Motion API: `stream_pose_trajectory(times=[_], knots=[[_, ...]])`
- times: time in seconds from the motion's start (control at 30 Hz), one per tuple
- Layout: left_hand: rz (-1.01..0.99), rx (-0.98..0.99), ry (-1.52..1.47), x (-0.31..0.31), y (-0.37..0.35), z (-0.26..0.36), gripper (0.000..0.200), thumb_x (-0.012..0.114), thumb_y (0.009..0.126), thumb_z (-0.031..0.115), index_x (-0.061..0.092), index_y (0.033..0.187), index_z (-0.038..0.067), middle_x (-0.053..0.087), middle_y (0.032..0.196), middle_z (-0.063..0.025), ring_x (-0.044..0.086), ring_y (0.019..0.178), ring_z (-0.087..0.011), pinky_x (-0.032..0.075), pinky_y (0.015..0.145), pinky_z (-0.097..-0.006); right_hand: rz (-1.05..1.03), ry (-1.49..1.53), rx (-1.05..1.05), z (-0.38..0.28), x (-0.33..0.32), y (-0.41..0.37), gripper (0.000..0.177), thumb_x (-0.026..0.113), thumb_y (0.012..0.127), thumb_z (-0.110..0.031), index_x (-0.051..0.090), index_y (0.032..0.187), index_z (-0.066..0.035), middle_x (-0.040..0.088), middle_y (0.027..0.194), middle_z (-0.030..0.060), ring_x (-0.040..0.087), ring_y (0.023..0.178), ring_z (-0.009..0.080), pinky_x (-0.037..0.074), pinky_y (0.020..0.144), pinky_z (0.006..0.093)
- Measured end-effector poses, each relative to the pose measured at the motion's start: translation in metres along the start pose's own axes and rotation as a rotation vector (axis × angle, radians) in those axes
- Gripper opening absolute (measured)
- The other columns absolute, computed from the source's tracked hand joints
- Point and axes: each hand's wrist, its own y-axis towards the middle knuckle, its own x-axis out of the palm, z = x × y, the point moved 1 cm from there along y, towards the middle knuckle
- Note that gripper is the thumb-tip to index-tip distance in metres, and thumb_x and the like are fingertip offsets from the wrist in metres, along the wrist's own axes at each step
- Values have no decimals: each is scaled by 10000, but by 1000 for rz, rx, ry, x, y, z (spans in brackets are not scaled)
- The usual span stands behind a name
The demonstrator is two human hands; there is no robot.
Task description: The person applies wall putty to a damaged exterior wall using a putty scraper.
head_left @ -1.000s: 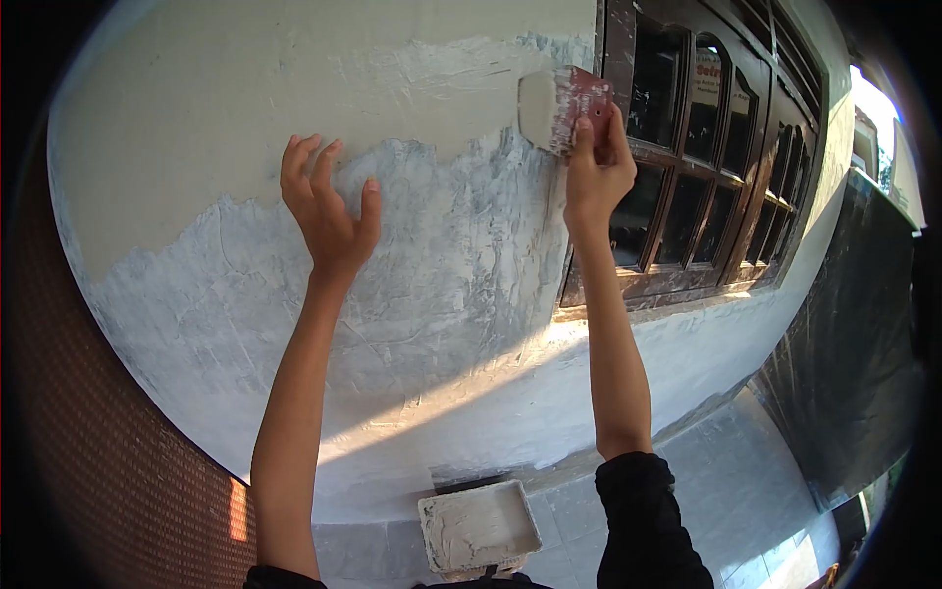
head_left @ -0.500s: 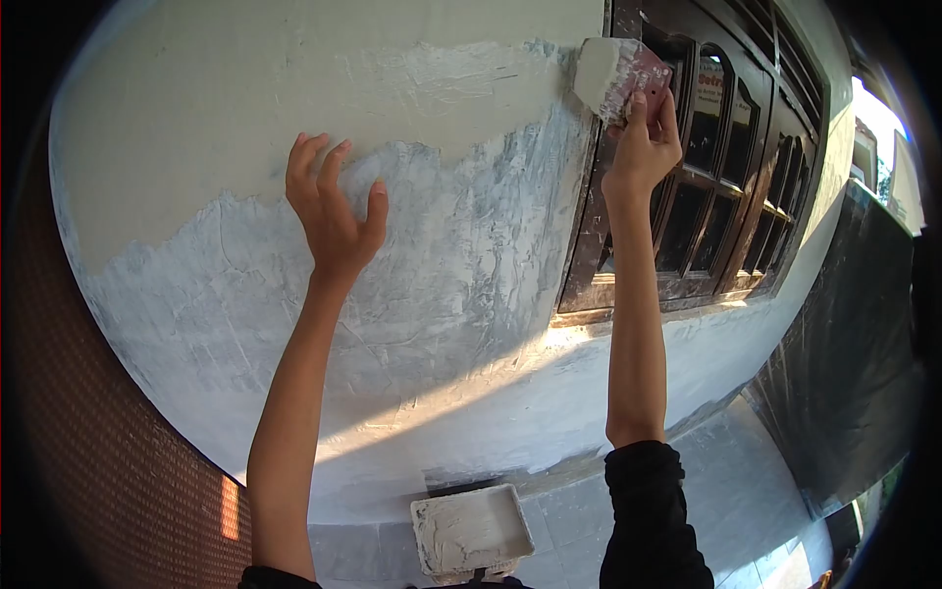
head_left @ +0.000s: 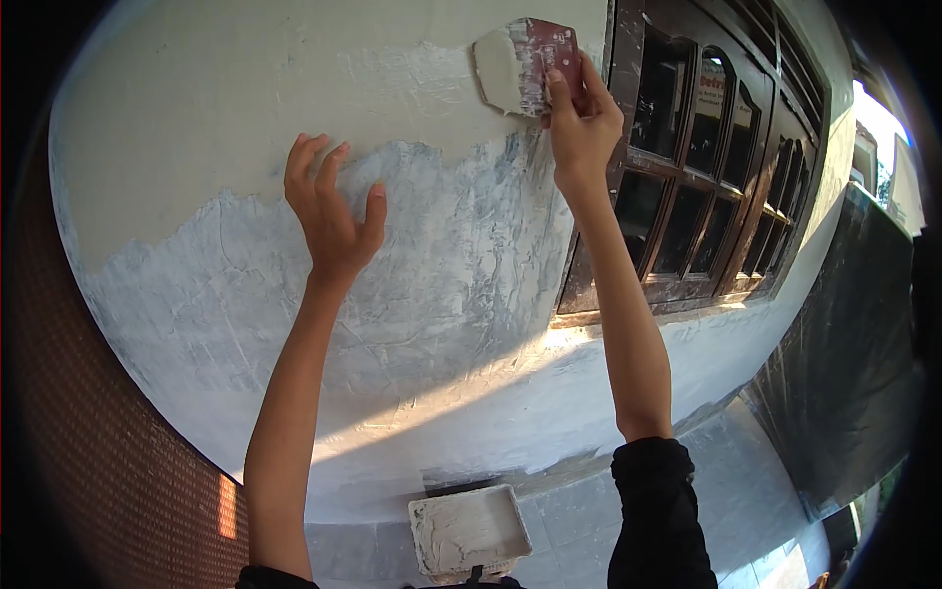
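My right hand [head_left: 585, 128] grips a dark red scraper [head_left: 555, 57] by its right side, high up near the window frame. Pale, thick paste [head_left: 498, 74] covers the scraper's left part. My left hand [head_left: 336, 211] is raised in front of the wall with its fingers spread, holding nothing; whether it touches the wall cannot be told. The wall [head_left: 392, 285] is smooth and beige at the top and patchy grey-white lower down, with a ragged border between the two.
Right of the scraper is a dark wooden window [head_left: 687, 167] with glass panes. A tray of pale paste [head_left: 471, 530] sits low, near the grey tiled floor [head_left: 579, 510]. A woven brown surface [head_left: 118, 422] runs along the left, and a dark sheet [head_left: 834, 363] hangs at the right.
My right hand and the scraper have moved left, from the window's edge onto the beige part of the wall. My left hand has hardly moved.
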Motion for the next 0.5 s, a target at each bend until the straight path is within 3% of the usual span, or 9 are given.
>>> stream_pose_trajectory(times=[0.03, 0.07, 0.13, 0.27, 0.3, 0.43, 0.5], knots=[[-3, 1, -1, -1, 0, 1, 480, 590, 889, 327, 450, 1282, 90, 397, 1363, -159, 314, 1345, -358, 244, 1067, -516, 18, -148, -58, -10, 1, -4, 396, 659, 878, -52, 583, 1252, 54, 694, 1008, 112, 647, 885, 123, 508, 790, 262], [-42, 3, 22, -3, 0, 1, 502, 592, 890, 290, 413, 1301, 65, 378, 1370, -173, 298, 1348, -366, 234, 1077, -513, 19, -147, -57, -6, -4, 2, 396, 659, 878, -52, 583, 1252, 54, 694, 1008, 112, 647, 885, 123, 508, 790, 262], [-77, 2, 48, -6, 0, 3, 528, 594, 890, 253, 376, 1321, 40, 358, 1377, -186, 283, 1351, -374, 225, 1088, -509, 250, -148, -84, -4, -20, 20, 385, 653, 876, -44, 588, 1243, 52, 694, 1006, 112, 638, 861, 101, 512, 755, 253], [-77, 7, 42, -4, 1, 2, 531, 599, 885, 247, 377, 1321, 40, 361, 1377, -189, 285, 1349, -373, 226, 1087, -510, 85, 66, -63, -8, -4, 15, 395, 660, 885, -74, 585, 1257, 37, 700, 982, 96, 618, 821, 66, 515, 700, 249], [-65, 17, 30, -4, 0, 1, 530, 600, 884, 248, 379, 1319, 41, 364, 1376, -190, 285, 1350, -373, 225, 1086, -512, -1, -14, -5, -6, 4, 7, 412, 671, 882, -86, 585, 1271, 16, 704, 982, 101, 624, 807, 74, 514, 711, 251], [10, -7, 5, -1, -2, -2, 477, 603, 875, 313, 459, 1270, 88, 407, 1354, -163, 320, 1338, -363, 254, 1063, -517, 61, -188, -59, 2, -15, 13, 391, 657, 888, -79, 590, 1260, 20, 707, 977, 96, 639, 807, 91, 516, 723, 264], [-34, -23, 25, -1, -2, 2, 485, 611, 863, 298, 460, 1270, 85, 410, 1351, -163, 320, 1335, -370, 256, 1063, -516, 316, -171, -25, -11, -37, 23, 416, 667, 900, -98, 572, 1291, 7, 678, 927, 41, 565, 651, 51, 464, 523, 213]])
